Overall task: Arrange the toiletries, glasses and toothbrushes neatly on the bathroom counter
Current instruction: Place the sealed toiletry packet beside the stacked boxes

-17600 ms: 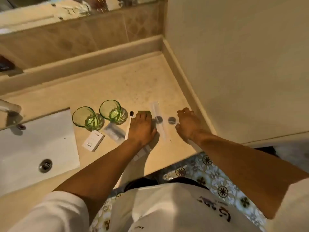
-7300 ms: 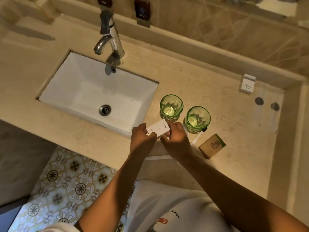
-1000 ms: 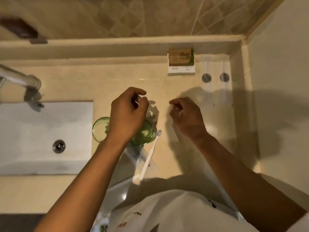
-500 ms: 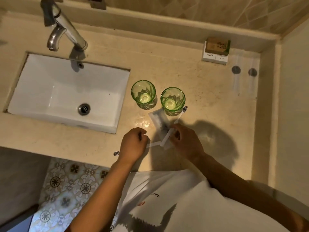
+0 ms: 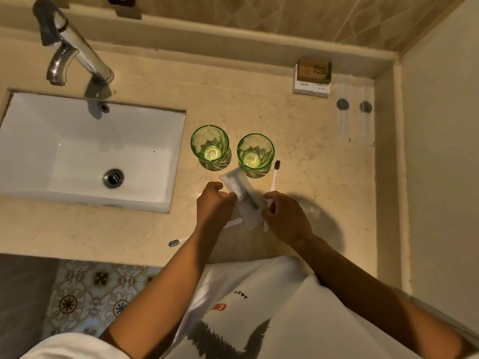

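Observation:
Two green glasses [image 5: 210,146] [image 5: 255,154] stand upright side by side on the beige counter [image 5: 311,177], right of the sink. Just in front of them lies a clear plastic packet [image 5: 242,195] with a dark item inside. My left hand [image 5: 213,206] pinches its left edge and my right hand [image 5: 283,216] pinches its right edge. One white toothbrush [image 5: 273,177] lies beside the right glass, its bristle head pointing away from me. A second toothbrush [image 5: 178,241] lies under my left wrist, its head near the counter's front edge.
A white sink [image 5: 85,151] with a chrome tap [image 5: 70,47] fills the left. A brown soap box stacked on small white boxes [image 5: 312,79] sits at the back right, next to two sachets [image 5: 353,112] with dark caps. A wall [image 5: 440,151] bounds the right side.
Both hands have closed in on the clear packet from each side and now pinch it. The view has tilted slightly; glasses, toothbrushes and boxes keep their places.

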The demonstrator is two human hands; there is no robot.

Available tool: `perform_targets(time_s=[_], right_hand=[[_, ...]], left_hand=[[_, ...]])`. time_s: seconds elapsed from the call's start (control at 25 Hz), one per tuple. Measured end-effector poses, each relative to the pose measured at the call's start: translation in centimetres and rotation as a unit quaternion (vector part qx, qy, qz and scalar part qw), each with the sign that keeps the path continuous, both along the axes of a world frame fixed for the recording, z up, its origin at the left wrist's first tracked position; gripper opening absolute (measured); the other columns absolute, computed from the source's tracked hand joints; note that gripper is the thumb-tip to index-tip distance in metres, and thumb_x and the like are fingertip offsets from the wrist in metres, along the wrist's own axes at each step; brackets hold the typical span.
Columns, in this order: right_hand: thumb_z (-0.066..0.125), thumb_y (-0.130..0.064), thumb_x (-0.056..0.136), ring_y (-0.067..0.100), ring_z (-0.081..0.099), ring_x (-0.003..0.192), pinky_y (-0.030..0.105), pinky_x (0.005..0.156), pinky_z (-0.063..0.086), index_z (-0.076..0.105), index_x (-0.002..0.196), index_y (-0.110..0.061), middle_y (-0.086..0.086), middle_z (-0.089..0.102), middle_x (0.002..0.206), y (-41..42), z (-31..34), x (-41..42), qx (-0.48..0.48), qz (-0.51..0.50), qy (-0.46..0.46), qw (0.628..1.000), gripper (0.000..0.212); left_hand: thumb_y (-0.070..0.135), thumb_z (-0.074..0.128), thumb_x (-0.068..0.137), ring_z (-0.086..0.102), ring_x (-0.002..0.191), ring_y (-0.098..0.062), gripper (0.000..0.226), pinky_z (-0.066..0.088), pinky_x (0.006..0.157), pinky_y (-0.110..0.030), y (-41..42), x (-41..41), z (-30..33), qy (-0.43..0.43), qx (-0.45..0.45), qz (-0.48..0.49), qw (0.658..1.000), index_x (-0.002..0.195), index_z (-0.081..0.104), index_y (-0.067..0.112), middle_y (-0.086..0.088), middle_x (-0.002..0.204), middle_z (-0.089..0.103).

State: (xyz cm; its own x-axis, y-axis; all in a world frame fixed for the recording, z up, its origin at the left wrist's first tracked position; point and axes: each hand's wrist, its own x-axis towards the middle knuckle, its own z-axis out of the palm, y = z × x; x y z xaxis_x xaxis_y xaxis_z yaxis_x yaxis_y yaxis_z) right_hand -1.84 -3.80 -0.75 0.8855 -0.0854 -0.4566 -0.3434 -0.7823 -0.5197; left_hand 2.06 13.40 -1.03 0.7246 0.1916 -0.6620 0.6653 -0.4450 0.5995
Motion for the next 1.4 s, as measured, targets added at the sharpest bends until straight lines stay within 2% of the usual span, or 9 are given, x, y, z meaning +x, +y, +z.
perform_targets(time_s=[0.24,0.36,0.44,0.72,0.84,1.0,1.12,1.28,1.4], right_hand=[[0.062,-0.027,0.092,0.023,0.066,0.091,0.029,0.081,0.053,0.065,0.117,-0.012,0.007,0.071,0.106,2.3,-0.1,1.1,0.014,0.014,0.035,0.999,0.029],[0.063,-0.036,0.094,0.011,0.06,0.07,0.016,0.061,0.043,0.066,0.105,-0.015,-0.003,0.067,0.085,3.0,0.1,1.0,0.047,0.003,0.06,0.997,0.024],[0.063,-0.038,0.094,0.002,0.052,0.062,0.011,0.053,0.034,0.065,0.099,-0.016,-0.009,0.059,0.077,3.3,0.2,0.7,0.059,0.007,0.071,0.996,0.023],[0.065,-0.037,0.091,0.012,0.059,0.078,0.017,0.065,0.043,0.064,0.099,-0.021,-0.003,0.066,0.094,3.8,1.1,0.2,0.103,-0.007,0.037,0.994,0.018],[0.063,-0.038,0.094,0.003,0.055,0.07,0.009,0.058,0.038,0.063,0.095,-0.02,-0.008,0.063,0.083,3.7,2.9,0.5,0.133,0.005,0.043,0.99,0.019],[0.066,-0.026,0.094,0.0,0.054,0.058,0.01,0.058,0.042,0.065,0.086,-0.018,-0.013,0.059,0.069,3.4,5.3,1.3,0.192,-0.002,-0.02,0.981,0.012],[0.066,-0.018,0.094,0.0,0.053,0.056,0.016,0.059,0.046,0.067,0.084,-0.005,-0.005,0.059,0.067,2.4,6.7,2.8,0.282,-0.065,-0.042,0.956,0.017],[0.064,-0.014,0.096,0.002,0.047,0.05,0.017,0.054,0.043,0.058,0.073,-0.006,-0.006,0.052,0.056,0.9,8.5,6.5,0.333,-0.1,-0.056,0.936,0.025],[0.064,-0.013,0.096,0.005,0.044,0.051,0.02,0.054,0.039,0.059,0.07,-0.009,-0.008,0.051,0.054,-0.3,8.6,9.6,0.342,-0.129,-0.083,0.927,0.028]], left_hand=[[0.025,0.072,0.07,0.076,0.077,-0.027,0.049,0.065,0.074,-0.046,-0.2,1.3,-0.9,0.074,-0.115,0.081,0.987,0.114,0.062,0.006,-0.017,0.094,0.073],[0.02,0.065,0.069,0.072,0.069,-0.029,0.019,0.064,0.069,-0.041,-0.7,1.1,-0.5,0.073,-0.145,0.077,0.984,0.078,0.068,0.003,-0.017,0.076,0.07],[0.019,0.062,0.071,0.064,0.064,-0.029,0.014,0.057,0.065,-0.038,-0.6,0.8,-0.2,0.064,-0.146,0.072,0.985,0.062,0.064,0.008,-0.016,0.066,0.064],[0.017,0.061,0.083,0.049,0.067,-0.024,0.014,0.045,0.063,-0.036,1.8,-1.0,1.8,0.015,-0.15,0.08,0.985,0.071,0.059,0.01,-0.013,0.068,0.05],[0.016,0.059,0.087,0.049,0.071,-0.025,0.016,0.045,0.065,-0.036,2.7,-1.9,3.9,-0.003,-0.172,0.064,0.983,0.072,0.063,0.011,-0.014,0.072,0.052],[0.021,0.057,0.094,0.063,0.081,-0.038,0.023,0.057,0.079,-0.045,2.4,-1.6,7.7,-0.038,-0.228,0.051,0.972,0.081,0.067,0.004,-0.021,0.087,0.069],[0.027,0.062,0.094,0.067,0.093,-0.042,0.024,0.058,0.086,-0.052,1.8,0.1,9.6,-0.077,-0.249,0.028,0.965,0.091,0.075,0.006,-0.019,0.092,0.074],[0.021,0.067,0.094,0.069,0.073,-0.012,0.013,0.058,0.072,-0.031,0.6,4.4,10.5,-0.082,-0.233,-0.001,0.969,0.093,0.077,0.013,0.0,0.079,0.074],[0.013,0.069,0.091,0.07,0.079,-0.019,0.016,0.057,0.07,-0.03,-0.9,8.1,10.1,-0.071,-0.233,-0.012,0.97,0.102,0.075,0.003,-0.014,0.092,0.077]])
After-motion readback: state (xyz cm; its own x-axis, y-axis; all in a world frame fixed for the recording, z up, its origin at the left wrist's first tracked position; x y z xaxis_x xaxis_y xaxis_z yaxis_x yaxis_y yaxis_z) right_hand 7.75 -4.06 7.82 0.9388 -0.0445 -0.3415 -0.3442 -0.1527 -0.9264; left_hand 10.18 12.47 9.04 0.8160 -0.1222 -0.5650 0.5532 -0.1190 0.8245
